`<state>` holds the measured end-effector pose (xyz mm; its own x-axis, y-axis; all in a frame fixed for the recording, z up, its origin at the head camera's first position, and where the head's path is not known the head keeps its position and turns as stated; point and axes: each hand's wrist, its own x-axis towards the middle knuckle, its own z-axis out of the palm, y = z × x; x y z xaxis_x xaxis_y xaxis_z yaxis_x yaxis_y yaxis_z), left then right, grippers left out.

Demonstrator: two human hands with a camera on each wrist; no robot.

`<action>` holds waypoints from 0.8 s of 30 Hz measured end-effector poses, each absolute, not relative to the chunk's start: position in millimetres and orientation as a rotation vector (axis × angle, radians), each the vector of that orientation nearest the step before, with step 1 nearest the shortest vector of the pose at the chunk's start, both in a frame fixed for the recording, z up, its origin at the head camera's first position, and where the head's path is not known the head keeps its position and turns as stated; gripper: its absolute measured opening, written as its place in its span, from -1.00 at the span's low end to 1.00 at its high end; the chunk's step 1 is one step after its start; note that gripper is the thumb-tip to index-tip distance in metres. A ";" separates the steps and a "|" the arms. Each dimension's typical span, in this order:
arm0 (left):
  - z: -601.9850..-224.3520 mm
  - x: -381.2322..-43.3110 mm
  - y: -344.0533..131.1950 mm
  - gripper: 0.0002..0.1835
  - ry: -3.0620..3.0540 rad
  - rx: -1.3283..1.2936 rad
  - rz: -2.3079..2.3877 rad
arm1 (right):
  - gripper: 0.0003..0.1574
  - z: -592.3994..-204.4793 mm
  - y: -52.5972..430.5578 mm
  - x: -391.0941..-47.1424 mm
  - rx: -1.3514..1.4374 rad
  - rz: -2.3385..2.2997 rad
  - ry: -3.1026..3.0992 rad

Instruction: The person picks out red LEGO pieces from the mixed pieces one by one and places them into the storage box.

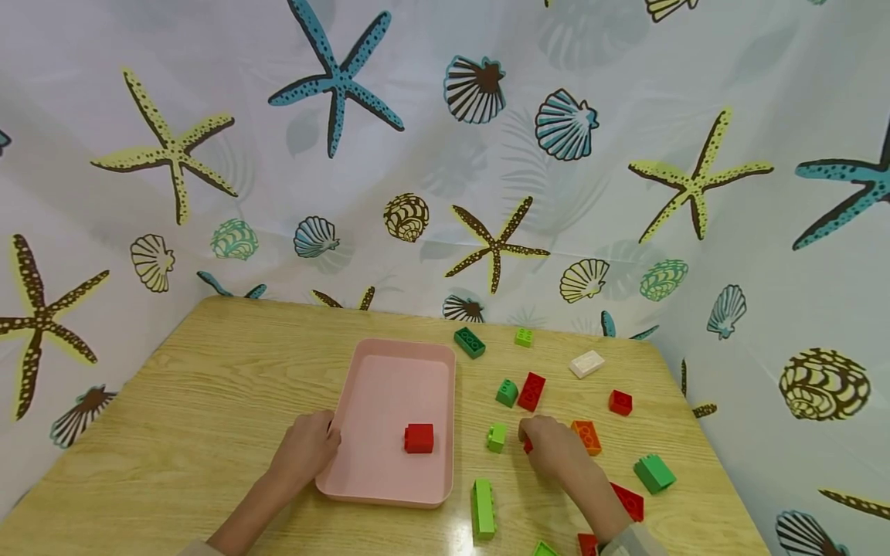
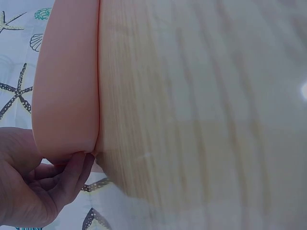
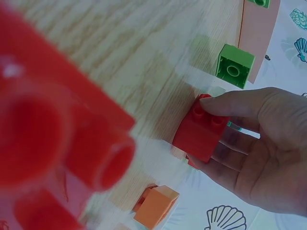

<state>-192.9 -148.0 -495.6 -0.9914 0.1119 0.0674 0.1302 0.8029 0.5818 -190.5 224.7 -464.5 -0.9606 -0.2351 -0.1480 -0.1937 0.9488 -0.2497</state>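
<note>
Open tabletop [image 1: 229, 371] stretches left of the pink tray [image 1: 392, 394]; the left hand [image 1: 306, 448] blocks part of that side's wall. Inside, a red block [image 1: 419, 438] sits toward the near right, leaving room to its left and beyond. Between the tray and the right hand [image 1: 556, 452], a small lime block [image 1: 497, 438] stands in the way. A long red brick [image 1: 531, 391] stands just beyond that hand; an orange brick [image 1: 586, 437] hems its right.

No readable text; no legible numbers or labels
</note>
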 end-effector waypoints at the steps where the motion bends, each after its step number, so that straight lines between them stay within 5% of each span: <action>1: -495.7 -193.0 -148.0 -0.72 -2.954 -0.199 -0.954 | -0.75 -464.3 224.7 -190.6 -0.328 -0.348 2.929; 24: -496.6 -192.8 -147.2 -0.71 -2.928 -0.205 -0.953 | -0.78 -457.9 219.0 -189.0 -0.385 -0.348 3.002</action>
<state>-192.8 -147.2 -496.6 -0.9896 0.1085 0.0940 0.1431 0.8004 0.5821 -189.0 219.0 -457.9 -0.9636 -0.2595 -0.0643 -0.2379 0.9421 -0.2364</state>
